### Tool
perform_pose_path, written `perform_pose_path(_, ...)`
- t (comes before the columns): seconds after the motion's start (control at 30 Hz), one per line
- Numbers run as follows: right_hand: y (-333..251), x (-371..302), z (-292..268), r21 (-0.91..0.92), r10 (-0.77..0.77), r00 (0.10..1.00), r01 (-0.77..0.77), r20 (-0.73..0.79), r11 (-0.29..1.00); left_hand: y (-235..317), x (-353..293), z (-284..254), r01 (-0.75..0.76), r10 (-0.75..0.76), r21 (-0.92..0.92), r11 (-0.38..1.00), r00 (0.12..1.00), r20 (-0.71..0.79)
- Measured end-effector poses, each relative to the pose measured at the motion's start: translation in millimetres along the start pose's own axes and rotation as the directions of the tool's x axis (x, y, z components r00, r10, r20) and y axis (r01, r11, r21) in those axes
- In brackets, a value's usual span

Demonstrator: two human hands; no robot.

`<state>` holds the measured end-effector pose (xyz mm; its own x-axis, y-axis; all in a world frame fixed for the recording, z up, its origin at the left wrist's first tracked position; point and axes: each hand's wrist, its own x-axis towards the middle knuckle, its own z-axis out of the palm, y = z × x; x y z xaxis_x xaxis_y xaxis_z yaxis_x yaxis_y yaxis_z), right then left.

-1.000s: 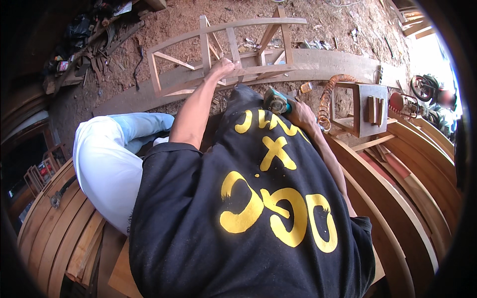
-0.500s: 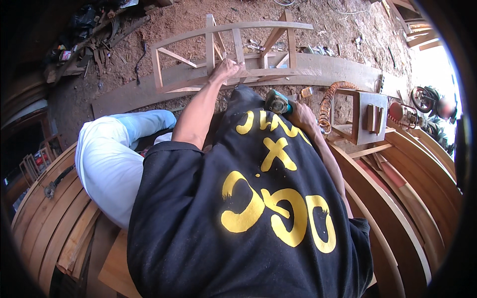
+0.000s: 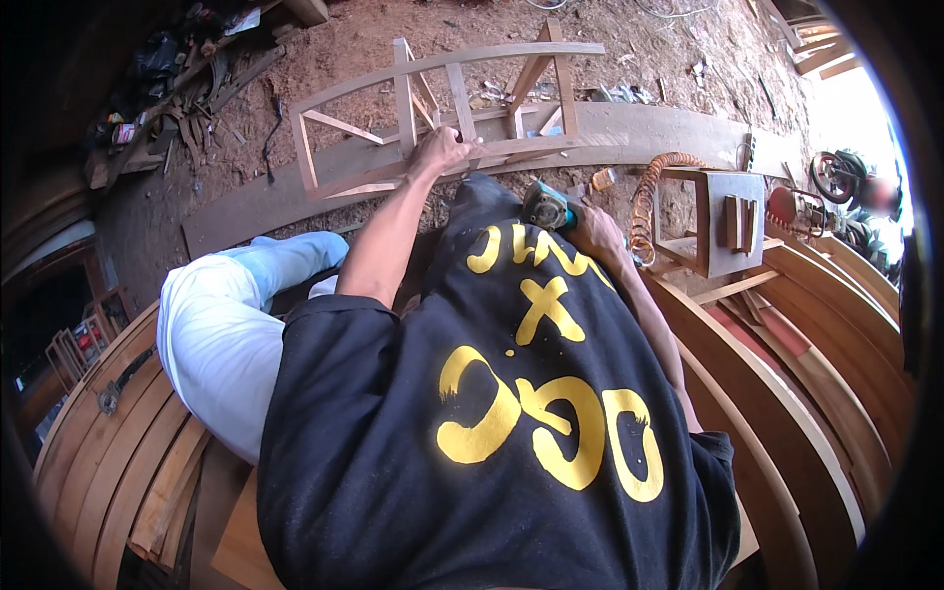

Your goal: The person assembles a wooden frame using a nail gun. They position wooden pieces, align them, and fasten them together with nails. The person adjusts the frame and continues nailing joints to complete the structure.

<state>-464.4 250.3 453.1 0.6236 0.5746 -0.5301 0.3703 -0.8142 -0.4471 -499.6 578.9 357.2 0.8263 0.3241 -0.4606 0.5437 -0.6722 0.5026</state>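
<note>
At the upper middle, my left hand is closed round the near side of a wooden frame, by one of its uprights. The frame is pale, with long, slightly curved rails, crosspieces and slanted braces. My right hand is wrapped round a teal power tool with a dark round head, beside the top of my black shirt. The tool's working face is hidden, so I cannot tell its exact kind or whether it touches the wood. The shirt's front hides part of the near ground.
Under the frame a long board lies on the dirt floor. An orange coiled hose runs beside a wooden box. Curved planks are stacked at right, more planks at left. Scrap wood lies far left.
The frame sits slightly farther left in the picture, and my left hand is a little lower. The power tool is tilted slightly differently. Both hands keep their hold; the view itself has shifted a little.
</note>
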Motion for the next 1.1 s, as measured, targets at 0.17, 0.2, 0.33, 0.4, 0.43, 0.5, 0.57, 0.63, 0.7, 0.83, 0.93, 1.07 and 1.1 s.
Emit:
perform_pose_path(0.17,-3.8,0.6,-2.8,0.004,-0.019,1.0,0.019,0.012,1.0,4.5,-7.9,5.9,-0.055,0.058,0.059,0.997,0.997,-0.041)
perform_pose_path(0.2,-5.2,0.8,-3.8,0.002,-0.018,1.0,0.018,0.016,1.0,5.1,-8.4,6.5,-0.058,0.061,0.068,0.996,0.998,-0.034)
perform_pose_path(0.33,-9.9,-0.5,-9.0,-0.003,-0.045,0.999,0.045,0.022,0.999,13.5,-5.2,5.1,0.011,-0.015,0.073,0.997,0.998,0.057)
perform_pose_path(0.4,-11.2,-1.3,-9.4,0.007,-0.039,0.999,0.039,0.02,0.999,19.3,-5.4,4.3,0.057,-0.059,0.039,0.998,0.997,0.056)
perform_pose_path(0.43,-11.0,-1.9,-8.8,0.005,-0.044,0.999,0.044,0.013,0.999,20.7,-7.2,3.4,0.075,-0.076,0.024,0.997,0.995,0.062)
perform_pose_path(0.5,-8.4,-2.7,-5.7,0.011,-0.06,0.998,0.061,-0.024,0.998,22.2,-9.6,2.8,0.076,-0.075,-0.018,0.997,0.996,0.05)
perform_pose_path(0.57,-2.7,-3.3,-2.0,0.011,0.02,1.0,-0.02,0.01,1.0,18.8,-10.8,1.8,0.111,-0.109,-0.049,0.993,0.993,0.047)
perform_pose_path(0.63,6.3,-8.3,-0.5,0.033,0.004,1.0,-0.003,-0.026,0.999,12.4,-5.9,-1.0,0.117,-0.111,-0.071,0.991,0.991,0.073)
perform_pose_path(0.7,12.6,-11.5,-1.3,0.016,-0.065,0.996,0.066,-0.059,0.998,2.6,3.4,-6.9,0.109,-0.097,-0.083,0.991,0.986,0.139)
perform_pose_path(0.83,25.5,-40.5,-24.4,0.122,-0.031,0.999,0.034,-0.026,0.992,-2.8,15.2,-10.1,0.162,-0.145,-0.052,0.985,0.957,0.25)
perform_pose_path(0.93,24.7,-56.3,-44.5,0.132,-0.156,0.967,0.184,-0.2,0.974,9.9,9.6,-9.2,0.169,-0.142,-0.091,0.981,0.959,0.247)
perform_pose_path(1.07,14.6,-28.7,-63.2,0.009,-0.22,0.928,0.233,-0.3,0.972,28.0,-9.6,-20.6,0.233,-0.203,-0.103,0.967,0.949,0.243)
perform_pose_path(1.1,12.0,-13.1,-67.1,-0.104,-0.27,0.91,0.249,-0.315,0.963,30.9,-15.6,-23.6,0.239,-0.206,-0.135,0.962,0.954,0.219)
